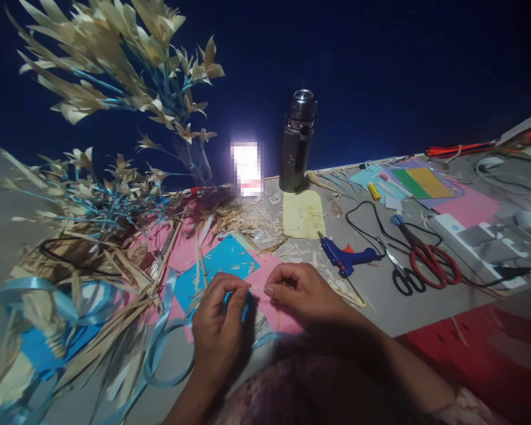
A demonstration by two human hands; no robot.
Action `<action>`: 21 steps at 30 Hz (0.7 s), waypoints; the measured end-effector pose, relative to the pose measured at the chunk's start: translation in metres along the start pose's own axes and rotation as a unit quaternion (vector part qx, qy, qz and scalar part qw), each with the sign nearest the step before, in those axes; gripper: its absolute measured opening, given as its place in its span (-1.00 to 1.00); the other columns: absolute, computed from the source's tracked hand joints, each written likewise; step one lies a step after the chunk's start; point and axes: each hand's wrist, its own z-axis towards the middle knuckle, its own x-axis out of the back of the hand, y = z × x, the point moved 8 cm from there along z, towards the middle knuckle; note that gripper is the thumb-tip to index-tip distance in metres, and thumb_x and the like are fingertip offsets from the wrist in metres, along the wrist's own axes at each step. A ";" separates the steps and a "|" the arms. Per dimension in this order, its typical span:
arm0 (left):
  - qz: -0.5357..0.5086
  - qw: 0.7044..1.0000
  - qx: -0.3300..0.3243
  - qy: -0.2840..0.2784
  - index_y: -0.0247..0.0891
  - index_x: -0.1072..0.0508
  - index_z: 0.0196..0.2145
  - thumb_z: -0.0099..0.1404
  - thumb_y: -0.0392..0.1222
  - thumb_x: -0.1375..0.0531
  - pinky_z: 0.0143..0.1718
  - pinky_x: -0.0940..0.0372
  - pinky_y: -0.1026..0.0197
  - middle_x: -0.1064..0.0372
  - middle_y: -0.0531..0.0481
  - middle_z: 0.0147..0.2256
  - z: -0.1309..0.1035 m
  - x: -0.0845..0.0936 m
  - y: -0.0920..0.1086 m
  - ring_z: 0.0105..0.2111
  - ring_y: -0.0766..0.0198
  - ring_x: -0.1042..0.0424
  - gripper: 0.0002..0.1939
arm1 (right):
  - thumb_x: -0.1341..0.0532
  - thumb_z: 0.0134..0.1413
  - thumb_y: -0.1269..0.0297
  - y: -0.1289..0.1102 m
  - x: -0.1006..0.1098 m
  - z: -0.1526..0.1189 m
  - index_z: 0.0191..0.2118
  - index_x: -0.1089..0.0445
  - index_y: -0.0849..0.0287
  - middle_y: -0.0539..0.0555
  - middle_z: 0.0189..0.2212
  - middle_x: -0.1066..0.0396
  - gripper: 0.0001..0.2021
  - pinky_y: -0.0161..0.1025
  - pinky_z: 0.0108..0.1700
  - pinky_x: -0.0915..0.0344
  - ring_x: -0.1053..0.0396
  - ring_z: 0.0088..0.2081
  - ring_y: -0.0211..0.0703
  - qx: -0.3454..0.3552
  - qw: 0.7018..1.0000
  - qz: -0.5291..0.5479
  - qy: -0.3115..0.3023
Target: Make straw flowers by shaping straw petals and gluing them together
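Observation:
My left hand (pixel 221 316) and my right hand (pixel 301 292) meet fingertip to fingertip over the pink and blue sheets, both pinched. A thin pale strip (pixel 255 288), partly hidden by the fingers, spans the small gap between them. Beneath my left hand lies a blue sheet (pixel 223 260) sprinkled with scraps. A pink sheet (pixel 269 264) is under my right hand. Just beyond the right hand, a blue glue gun (pixel 347 257) rests on its side, nozzle towards a yellow pad (pixel 304 215). Light blue ribbon (pixel 153 354) loops beside my left wrist.
Dried-husk flowers on blue stems (pixel 159 88) rise at the left, above loose dry husks (pixel 110 330). A dark flask (pixel 298 141) stands at the back by a bright light (pixel 246 168). Black-handled scissors (pixel 407 278), red-handled scissors (pixel 433 262) and a white power strip (pixel 464 248) lie right.

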 end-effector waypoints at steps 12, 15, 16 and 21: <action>0.045 0.997 -0.055 0.038 -0.14 -0.51 -0.23 0.44 -0.31 -0.18 -0.15 -0.32 0.14 -0.43 0.02 -0.26 0.001 0.026 0.003 -0.23 0.20 -0.45 -0.88 | -0.22 0.24 0.44 -0.039 -0.002 -0.018 -0.38 -0.42 0.18 0.01 -0.47 -0.46 -0.85 -0.28 -0.30 -0.17 -0.35 -0.42 -0.23 0.254 0.920 -0.282 0.095; 0.150 0.970 -0.184 0.055 -0.14 -0.57 -0.14 0.37 -0.38 -0.26 -0.14 -0.34 0.16 -0.45 -0.01 -0.19 -0.002 0.032 0.031 -0.23 0.22 -0.48 -0.81 | -0.20 0.28 0.42 -0.045 -0.002 -0.022 -0.38 -0.42 0.17 0.02 -0.47 -0.47 -0.83 -0.28 -0.29 -0.18 -0.36 -0.41 -0.21 0.284 0.907 -0.295 0.099; 0.178 0.956 -0.231 0.043 -0.14 -0.58 -0.13 0.35 -0.40 -0.28 -0.15 -0.35 0.16 -0.45 -0.01 -0.20 -0.003 0.029 0.041 -0.24 0.22 -0.48 -0.79 | -0.20 0.28 0.43 -0.047 -0.002 -0.023 -0.37 -0.42 0.17 0.02 -0.46 -0.48 -0.83 -0.28 -0.29 -0.19 -0.37 -0.40 -0.21 0.285 0.909 -0.289 0.094; 0.129 0.964 -0.230 -0.023 -0.16 -0.61 -0.22 0.32 -0.40 -0.29 -0.22 -0.33 0.18 -0.47 0.01 -0.31 0.001 0.012 0.051 -0.29 0.21 -0.47 -0.83 | -0.22 0.22 0.43 -0.051 -0.001 -0.022 -0.38 -0.45 0.17 0.01 -0.44 -0.49 -0.86 -0.31 -0.27 -0.23 -0.40 -0.37 -0.23 0.221 0.950 -0.210 0.069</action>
